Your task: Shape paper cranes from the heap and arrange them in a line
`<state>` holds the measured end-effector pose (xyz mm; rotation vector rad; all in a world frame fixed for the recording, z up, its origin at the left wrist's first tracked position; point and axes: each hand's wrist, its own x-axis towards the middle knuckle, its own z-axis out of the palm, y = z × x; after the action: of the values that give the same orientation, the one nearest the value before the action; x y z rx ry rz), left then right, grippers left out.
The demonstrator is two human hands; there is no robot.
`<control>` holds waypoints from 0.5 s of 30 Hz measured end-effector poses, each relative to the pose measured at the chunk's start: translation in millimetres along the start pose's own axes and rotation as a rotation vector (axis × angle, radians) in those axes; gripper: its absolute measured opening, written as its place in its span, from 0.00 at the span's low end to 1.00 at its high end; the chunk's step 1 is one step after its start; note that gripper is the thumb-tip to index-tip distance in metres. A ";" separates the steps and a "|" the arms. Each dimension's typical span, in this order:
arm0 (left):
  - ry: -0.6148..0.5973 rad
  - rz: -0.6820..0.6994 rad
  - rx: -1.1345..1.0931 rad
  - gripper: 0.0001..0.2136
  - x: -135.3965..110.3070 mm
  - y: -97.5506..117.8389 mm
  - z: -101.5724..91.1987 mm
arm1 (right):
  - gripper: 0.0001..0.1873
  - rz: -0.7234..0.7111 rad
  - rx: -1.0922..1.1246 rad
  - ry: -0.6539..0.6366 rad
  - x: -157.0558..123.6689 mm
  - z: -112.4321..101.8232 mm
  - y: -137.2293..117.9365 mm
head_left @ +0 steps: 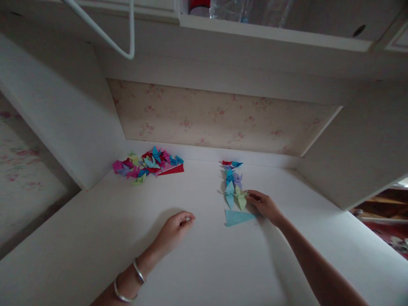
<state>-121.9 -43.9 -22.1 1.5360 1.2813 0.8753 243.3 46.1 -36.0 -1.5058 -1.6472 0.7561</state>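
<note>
My right hand (264,205) rests on the white desk (204,263), fingers curled and pinched on the green paper crane (241,198) at the near end of a row of folded cranes (231,178). A light blue folded paper triangle (237,217) lies just in front of that hand. My left hand (175,231) lies on the desk to the left, fingers loosely curled with the tips together; nothing shows in it. Two silver bangles (130,282) sit on my left wrist.
A pile of several coloured paper cranes (147,165) with a red sheet (174,170) lies at the back left. The desk sits in a recess with white side walls, a flowered back panel (216,117) and a shelf above holding bottles (242,8).
</note>
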 end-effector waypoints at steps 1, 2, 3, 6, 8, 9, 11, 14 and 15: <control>-0.001 0.003 -0.003 0.14 -0.1 -0.5 0.2 | 0.21 0.019 0.014 0.009 -0.6 -1.8 0.2; -0.001 0.007 -0.008 0.14 -0.2 -1.0 0.3 | 0.22 0.041 0.030 0.019 -1.4 -3.8 -0.1; 0.000 0.013 -0.015 0.14 -0.2 -1.4 0.5 | 0.23 0.061 0.047 0.035 -2.5 -6.1 -1.0; 0.007 0.028 -0.037 0.14 0.5 -2.9 0.6 | 0.25 0.116 0.104 0.164 -9.6 -12.7 -8.0; 0.015 0.037 -0.039 0.13 0.9 -3.0 0.3 | 0.25 0.145 0.123 0.324 -18.8 -13.6 -16.4; 0.019 0.040 -0.037 0.13 0.9 -2.6 0.0 | 0.24 0.149 0.132 0.398 -24.9 -11.9 -21.7; 0.025 0.040 -0.029 0.13 0.1 -0.7 -0.5 | 0.23 0.136 0.144 0.482 -40.1 -2.0 -34.6; 0.043 0.028 -0.015 0.14 -1.1 3.4 -2.4 | 0.21 0.065 0.176 0.391 -66.9 29.7 -59.1; 0.054 0.022 -0.003 0.14 -0.3 4.4 -4.0 | 0.19 0.035 0.196 0.324 -75.6 43.6 -68.6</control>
<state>-124.3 -43.6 -16.7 1.5361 1.3037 0.9381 170.5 -34.4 -12.8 -1.4345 -1.2732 0.6334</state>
